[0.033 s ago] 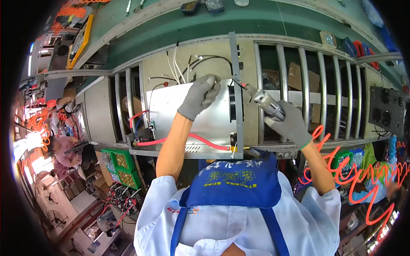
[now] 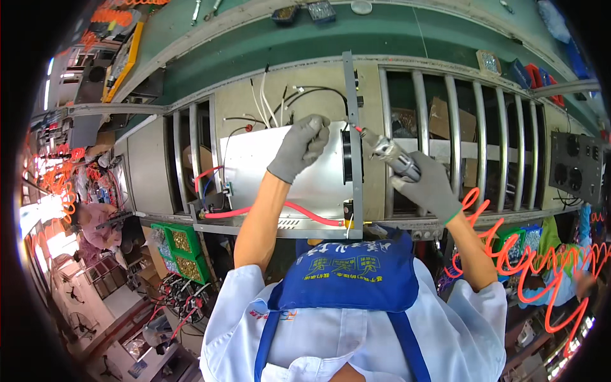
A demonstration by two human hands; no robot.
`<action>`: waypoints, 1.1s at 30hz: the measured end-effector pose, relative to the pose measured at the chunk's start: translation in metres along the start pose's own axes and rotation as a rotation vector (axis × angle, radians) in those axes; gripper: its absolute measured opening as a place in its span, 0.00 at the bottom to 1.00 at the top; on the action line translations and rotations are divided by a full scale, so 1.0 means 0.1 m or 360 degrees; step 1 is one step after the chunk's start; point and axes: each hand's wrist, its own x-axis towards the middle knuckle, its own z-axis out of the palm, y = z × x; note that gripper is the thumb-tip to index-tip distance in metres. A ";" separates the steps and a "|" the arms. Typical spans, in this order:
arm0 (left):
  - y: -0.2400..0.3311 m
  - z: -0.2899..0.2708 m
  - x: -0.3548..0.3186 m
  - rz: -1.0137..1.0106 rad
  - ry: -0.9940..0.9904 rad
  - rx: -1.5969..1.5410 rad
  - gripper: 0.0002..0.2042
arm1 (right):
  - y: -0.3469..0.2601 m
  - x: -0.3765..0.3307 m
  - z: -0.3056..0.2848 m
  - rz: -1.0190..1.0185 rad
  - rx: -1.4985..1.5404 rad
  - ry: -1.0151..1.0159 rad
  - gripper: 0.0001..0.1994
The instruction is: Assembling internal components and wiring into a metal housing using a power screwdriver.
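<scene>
A metal chassis (image 2: 254,153) with a bare silver cover lies before me, an upright grey panel (image 2: 349,83) along its right side. My left hand (image 2: 301,145), in a grey glove, is closed over the cover close to that panel. Its fingertips are pinched, and what they hold, if anything, is hidden. In my gloved right hand (image 2: 428,184) is a silver air screwdriver (image 2: 396,158), tilted with its tip pointing left. The tip meets or nearly meets the panel's outer face, level with my left fingers. A black fan (image 2: 347,156) sits on the panel just below.
Loose white and black wires (image 2: 264,102) stick out behind the cover. A thick red cable (image 2: 280,207) crosses the front. Metal rollers (image 2: 452,140) run to the right, toward a black socketed panel (image 2: 575,159). An orange coiled hose (image 2: 534,267) hangs at right. Green bins (image 2: 184,251) stand at lower left.
The screwdriver and my right hand have shifted slightly left, bringing the tip closer to the panel. My left hand stays closed at the same place on the chassis.
</scene>
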 end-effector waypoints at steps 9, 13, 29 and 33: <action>-0.06 0.39 -0.16 0.0241 0.0200 -0.0112 0.15 | -0.15 -0.03 0.14 -0.0098 -0.0198 -0.0084 0.25; -0.08 0.39 -0.14 0.0342 0.0151 0.0086 0.15 | -0.12 -0.05 0.08 -0.0058 0.0061 -0.0203 0.25; 0.17 -0.27 0.64 0.0178 0.0427 0.1237 0.19 | 1.01 0.65 -0.26 0.0007 -0.0574 -0.0202 0.25; -0.06 -0.75 0.92 0.0378 0.0089 0.2166 0.15 | 1.04 0.79 -0.29 -0.0003 -0.0677 -0.0486 0.26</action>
